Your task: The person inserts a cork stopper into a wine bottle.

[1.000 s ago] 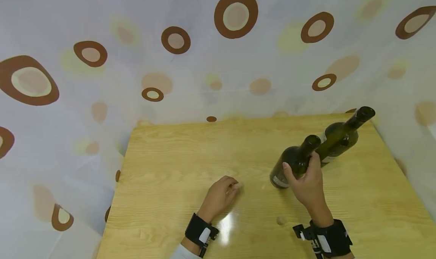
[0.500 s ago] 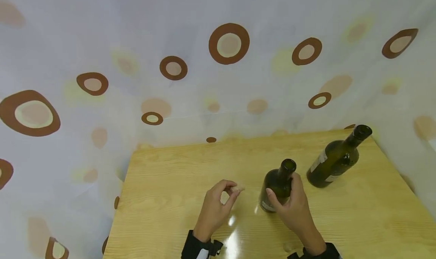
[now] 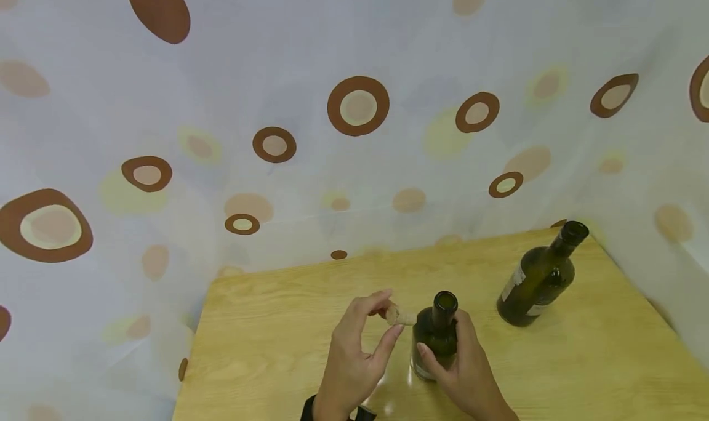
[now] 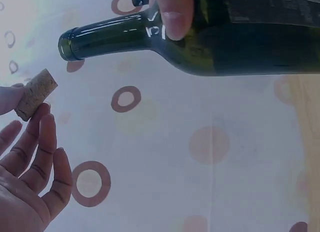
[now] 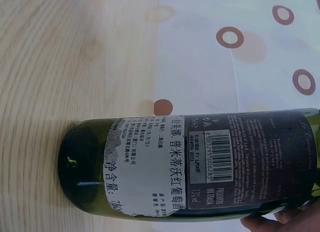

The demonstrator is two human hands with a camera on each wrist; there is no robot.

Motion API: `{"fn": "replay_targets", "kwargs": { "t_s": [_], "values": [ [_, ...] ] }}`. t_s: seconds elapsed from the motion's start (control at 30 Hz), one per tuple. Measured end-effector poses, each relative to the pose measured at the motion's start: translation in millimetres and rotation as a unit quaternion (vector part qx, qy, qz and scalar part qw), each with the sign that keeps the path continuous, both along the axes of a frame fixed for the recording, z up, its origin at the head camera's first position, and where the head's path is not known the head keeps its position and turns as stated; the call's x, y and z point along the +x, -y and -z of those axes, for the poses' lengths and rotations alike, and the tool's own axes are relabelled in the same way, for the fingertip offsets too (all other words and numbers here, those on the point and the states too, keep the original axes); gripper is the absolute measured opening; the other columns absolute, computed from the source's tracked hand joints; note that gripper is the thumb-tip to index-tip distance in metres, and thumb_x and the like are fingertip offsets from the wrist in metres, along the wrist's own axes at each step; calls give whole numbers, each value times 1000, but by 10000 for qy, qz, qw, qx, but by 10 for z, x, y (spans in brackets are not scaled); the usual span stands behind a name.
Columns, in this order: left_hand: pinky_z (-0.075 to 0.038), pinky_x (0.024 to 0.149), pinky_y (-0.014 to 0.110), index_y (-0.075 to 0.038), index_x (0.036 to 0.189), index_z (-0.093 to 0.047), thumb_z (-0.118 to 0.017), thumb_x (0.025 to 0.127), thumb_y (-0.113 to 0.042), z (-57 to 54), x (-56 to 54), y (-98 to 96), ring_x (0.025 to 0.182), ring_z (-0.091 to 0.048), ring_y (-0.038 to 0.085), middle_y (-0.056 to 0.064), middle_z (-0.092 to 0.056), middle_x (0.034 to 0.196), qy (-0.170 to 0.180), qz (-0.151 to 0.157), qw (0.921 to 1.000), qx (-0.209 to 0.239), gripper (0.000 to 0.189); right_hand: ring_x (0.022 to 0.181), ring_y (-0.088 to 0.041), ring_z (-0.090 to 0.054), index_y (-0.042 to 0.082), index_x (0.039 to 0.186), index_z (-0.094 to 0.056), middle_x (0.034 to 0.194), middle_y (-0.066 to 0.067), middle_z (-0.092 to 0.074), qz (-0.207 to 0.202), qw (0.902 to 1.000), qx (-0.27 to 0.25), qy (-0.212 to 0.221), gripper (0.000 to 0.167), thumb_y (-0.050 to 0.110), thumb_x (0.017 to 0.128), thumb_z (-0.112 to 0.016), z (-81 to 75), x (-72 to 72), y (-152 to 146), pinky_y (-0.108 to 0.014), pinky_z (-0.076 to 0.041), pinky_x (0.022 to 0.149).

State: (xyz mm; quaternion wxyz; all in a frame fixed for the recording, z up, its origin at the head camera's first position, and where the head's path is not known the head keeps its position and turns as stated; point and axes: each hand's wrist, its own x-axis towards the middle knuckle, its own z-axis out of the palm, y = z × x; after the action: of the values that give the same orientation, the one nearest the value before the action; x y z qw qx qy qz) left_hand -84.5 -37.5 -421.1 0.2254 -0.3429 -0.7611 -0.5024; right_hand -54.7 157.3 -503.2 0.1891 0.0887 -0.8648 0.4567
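Behind the counter: a pale cloth [image 3: 310, 199] is hanging along the back and both sides, showing brown rings and faded peach and yellow spots.
Wood-grained top: the counter [image 3: 266, 322] is spreading beneath everything, glinting with light close to the person.
Bottle at right rear: a second dark green bottle [image 3: 534, 285] is standing near the far right corner, well apart from the other one.
Bottle in use: the held bottle [image 3: 436, 338], also dark green, is pointing its open mouth upward near the front; whether its base is touching the counter is not showing clearly.
Left side: the left-hand grip [image 3: 351, 353] is pinching a cork between thumb and fingertips, the other fingers loosely curving.
Right side: the right-hand grip [image 3: 468, 372] is curling round the held bottle at its shoulder.
Labels: a torn white label [image 5: 145, 167] and a dark label [image 5: 245, 162] bearing a barcode [image 5: 218, 157] are lying side by side on the held bottle.
Cork: the cork [image 4: 37, 95] is sitting outside the bottle, apart from its mouth but near it.
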Motion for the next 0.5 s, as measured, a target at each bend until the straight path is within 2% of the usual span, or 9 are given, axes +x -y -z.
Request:
{"fn": "replay_targets", "kwargs": {
  "t_s": [0.13,0.3,0.5],
  "values": [
    [-54,85,30,-4,125,-59,-70,94,-5,-143,-51,-64,98,-62,18,6,-65,109,-218,-118,9996,99,33,109,-33,-64,2,140,-39,125,-13,-55,-106,9999,13,-118,70,5,83,-79,-19,-4,28,-56,-55,84],
    [-55,86,29,-3,123,-61,-67,96,-3,-258,-141,-164,98,-63,19,7,-64,108,-472,10,9988,161,27,109,-32,-64,3,141,-39,127,-12,-55,-166,9997,60,-164,71,7,83,-80,-6,26,72,-54,-57,83],
    [-56,88,29,-2,122,-62,-66,94,2,-298,-202,-250,100,-64,19,9,-65,111,-309,172,9990,258,29,108,-29,-65,3,144,-39,128,-11,-55,-251,9990,79,-370,74,7,82,-81,0,21,109,-49,-58,83]
  ]
}}
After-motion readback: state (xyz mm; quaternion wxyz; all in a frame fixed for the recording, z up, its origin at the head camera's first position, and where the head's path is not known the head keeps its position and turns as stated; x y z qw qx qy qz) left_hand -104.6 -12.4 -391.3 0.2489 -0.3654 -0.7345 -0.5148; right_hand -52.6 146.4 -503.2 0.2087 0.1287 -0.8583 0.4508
